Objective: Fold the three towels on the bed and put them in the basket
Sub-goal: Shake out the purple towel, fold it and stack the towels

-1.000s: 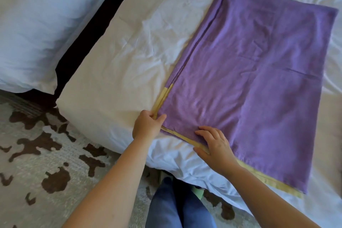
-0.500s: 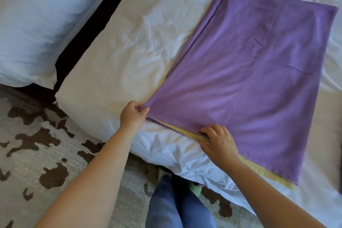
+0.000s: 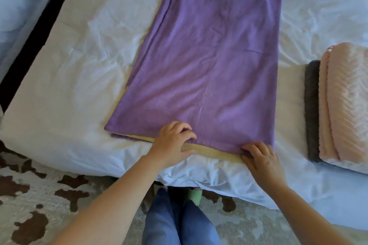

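Observation:
A purple towel (image 3: 207,65) with a yellow band (image 3: 217,154) along its near edge lies folded lengthwise on the white bed (image 3: 79,65). My left hand (image 3: 173,141) pinches the towel's near edge around its middle, fingers on top and thumb below. At the near right corner, my right hand (image 3: 258,157) grips the same edge with curled fingers. On the bed at the right, a folded pink towel (image 3: 346,101) sits on top of a folded dark grey towel (image 3: 312,109). No basket is in view.
A second white bed (image 3: 22,10) stands at the far left across a dark gap (image 3: 37,32). A brown-and-cream patterned rug (image 3: 39,201) covers the floor. My legs in blue trousers (image 3: 179,223) stand against the bed's near edge.
My left hand has let go of the towel's near left corner and moved right to the middle of the near edge. My right hand has slid right to the near right corner.

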`<action>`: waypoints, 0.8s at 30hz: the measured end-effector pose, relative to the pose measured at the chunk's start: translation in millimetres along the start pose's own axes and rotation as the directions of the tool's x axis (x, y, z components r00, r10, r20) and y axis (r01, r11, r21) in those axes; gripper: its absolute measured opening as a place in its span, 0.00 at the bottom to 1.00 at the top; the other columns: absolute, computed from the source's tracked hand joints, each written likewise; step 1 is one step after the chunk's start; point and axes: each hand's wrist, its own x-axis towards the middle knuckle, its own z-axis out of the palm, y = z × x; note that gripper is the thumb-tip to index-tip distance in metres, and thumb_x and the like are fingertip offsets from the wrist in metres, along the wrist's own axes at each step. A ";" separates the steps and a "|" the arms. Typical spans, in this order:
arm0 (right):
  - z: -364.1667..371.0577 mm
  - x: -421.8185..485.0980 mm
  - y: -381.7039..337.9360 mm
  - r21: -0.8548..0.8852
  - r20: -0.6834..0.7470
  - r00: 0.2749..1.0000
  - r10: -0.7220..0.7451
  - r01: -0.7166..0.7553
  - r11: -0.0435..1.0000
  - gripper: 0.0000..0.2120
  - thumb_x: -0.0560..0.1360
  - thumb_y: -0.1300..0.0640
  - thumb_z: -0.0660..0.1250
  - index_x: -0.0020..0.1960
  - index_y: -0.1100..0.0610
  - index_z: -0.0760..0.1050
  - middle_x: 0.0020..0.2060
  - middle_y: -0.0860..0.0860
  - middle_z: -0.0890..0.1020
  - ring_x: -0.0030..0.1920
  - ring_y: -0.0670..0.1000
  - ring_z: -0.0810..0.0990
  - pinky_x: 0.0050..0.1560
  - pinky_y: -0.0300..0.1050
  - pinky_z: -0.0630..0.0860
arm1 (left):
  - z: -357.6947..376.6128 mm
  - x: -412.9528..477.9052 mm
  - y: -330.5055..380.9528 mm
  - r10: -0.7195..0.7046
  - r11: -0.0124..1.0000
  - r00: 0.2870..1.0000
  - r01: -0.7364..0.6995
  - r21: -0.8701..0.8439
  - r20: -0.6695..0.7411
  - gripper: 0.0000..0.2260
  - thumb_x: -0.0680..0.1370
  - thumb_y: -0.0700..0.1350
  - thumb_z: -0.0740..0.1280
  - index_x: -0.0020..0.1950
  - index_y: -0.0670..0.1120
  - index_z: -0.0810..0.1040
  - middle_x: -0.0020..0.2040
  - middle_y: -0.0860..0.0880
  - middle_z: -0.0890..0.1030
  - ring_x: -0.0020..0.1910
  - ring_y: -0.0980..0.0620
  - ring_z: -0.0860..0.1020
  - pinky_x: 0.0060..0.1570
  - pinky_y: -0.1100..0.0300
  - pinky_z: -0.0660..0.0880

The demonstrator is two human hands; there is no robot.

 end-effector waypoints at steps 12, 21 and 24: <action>-11.9 -27.9 41.9 0.224 0.043 0.960 0.278 -0.280 0.933 0.06 0.76 0.62 0.66 0.52 0.61 0.77 0.49 0.57 0.78 0.46 0.60 0.78 0.44 0.51 0.75 | 30.5 32.8 51.6 0.150 0.985 0.979 -0.161 0.070 0.134 0.25 0.68 0.57 0.73 0.63 0.55 0.74 0.58 0.53 0.72 0.58 0.49 0.70 0.60 0.54 0.65; -19.2 -23.0 36.8 0.188 -0.003 0.959 0.283 -0.278 0.942 0.04 0.75 0.65 0.65 0.48 0.66 0.75 0.44 0.61 0.77 0.42 0.63 0.76 0.40 0.54 0.72 | 49.0 51.2 83.8 0.243 0.955 0.957 -0.265 0.136 0.157 0.23 0.70 0.55 0.71 0.64 0.53 0.73 0.59 0.52 0.73 0.59 0.49 0.70 0.59 0.55 0.64; -16.0 -51.6 41.6 0.183 -0.112 0.964 0.240 -0.217 0.959 0.07 0.68 0.71 0.71 0.38 0.66 0.73 0.35 0.59 0.76 0.32 0.62 0.75 0.29 0.49 0.70 | 53.2 50.2 84.5 0.261 0.951 0.951 -0.284 0.126 0.168 0.16 0.73 0.52 0.70 0.60 0.52 0.76 0.56 0.53 0.75 0.56 0.49 0.72 0.57 0.56 0.65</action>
